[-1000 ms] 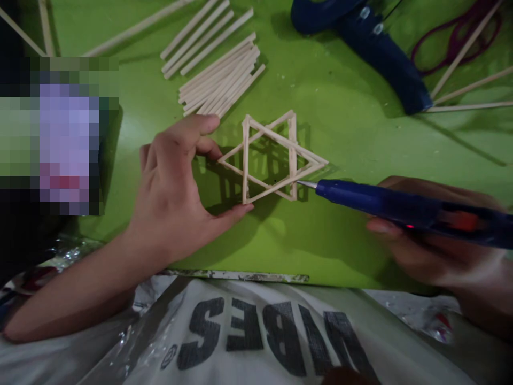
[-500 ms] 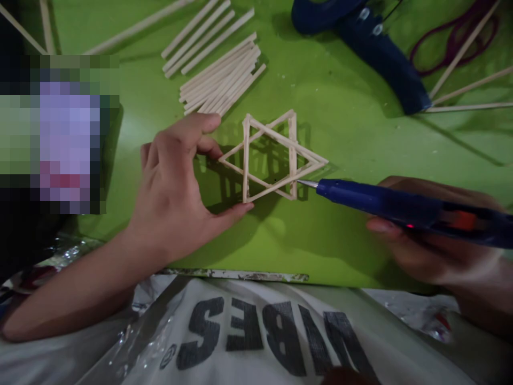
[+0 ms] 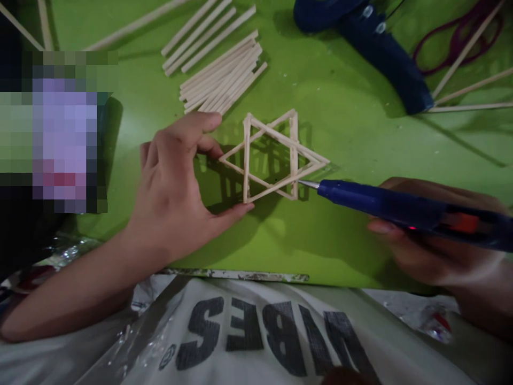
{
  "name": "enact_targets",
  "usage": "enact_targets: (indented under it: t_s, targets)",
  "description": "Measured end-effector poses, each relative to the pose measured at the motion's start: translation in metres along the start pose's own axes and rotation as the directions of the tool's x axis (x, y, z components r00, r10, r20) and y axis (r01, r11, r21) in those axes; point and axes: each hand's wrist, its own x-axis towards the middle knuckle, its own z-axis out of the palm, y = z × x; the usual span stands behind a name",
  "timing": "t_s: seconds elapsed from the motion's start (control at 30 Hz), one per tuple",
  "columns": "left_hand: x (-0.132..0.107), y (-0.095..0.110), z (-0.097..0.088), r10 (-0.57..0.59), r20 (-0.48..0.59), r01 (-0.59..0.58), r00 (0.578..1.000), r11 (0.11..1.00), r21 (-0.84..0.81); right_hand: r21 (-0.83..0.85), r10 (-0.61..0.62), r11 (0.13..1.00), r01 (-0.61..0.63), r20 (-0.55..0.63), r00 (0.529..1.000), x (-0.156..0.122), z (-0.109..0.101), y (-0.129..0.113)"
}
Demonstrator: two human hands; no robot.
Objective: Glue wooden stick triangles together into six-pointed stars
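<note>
Fingers (image 3: pixel 235 213) touch a six-pointed wooden star (image 3: pixel 294 155) near a tapered metal tip (image 3: pixel 309 184).

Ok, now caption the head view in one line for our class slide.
The left hand steadies a six-pointed stick star while the right hand holds a metal-tipped blue tool against or beside it.

My worktop (image 3: pixel 280 243) is dimly lit, with paler patches of green to either side and gloom thickening toward the corners. Beneath the stick star (image 3: pixel 246 160) I see soft, overlapping, lattice-like shadows, and my left hand (image 3: pixel 172 184) darkens the green beside it. A whitish sheen blurs the wrist of my right hand (image 3: pixel 425 262), while a tiny red light glows on the blue pen-shaped tool (image 3: pixel 360 197). Clear plastic (image 3: pixel 76 248) glints at lower left. Coarse pixel blocks mask the left side; fine detail looks soft and grainy throughout.
</note>
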Motion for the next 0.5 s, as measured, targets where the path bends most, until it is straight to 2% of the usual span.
enact_targets:
  t_s: [0.13, 0.5]
  targets:
    - [0.000, 0.004, 0.000, -0.002, -0.016, 0.002, 1.000, 1.000, -0.013, 0.001, -0.063, 0.998, 0.063, 0.007, 0.998, 0.002, 0.000, 0.000]
    - [-0.001, -0.008, -0.001, 0.018, 0.009, -0.018, 1.000, 1.000, -0.019, 0.014, -0.066, 0.998, 0.065, 0.021, 0.998, 0.005, 0.001, 0.000]
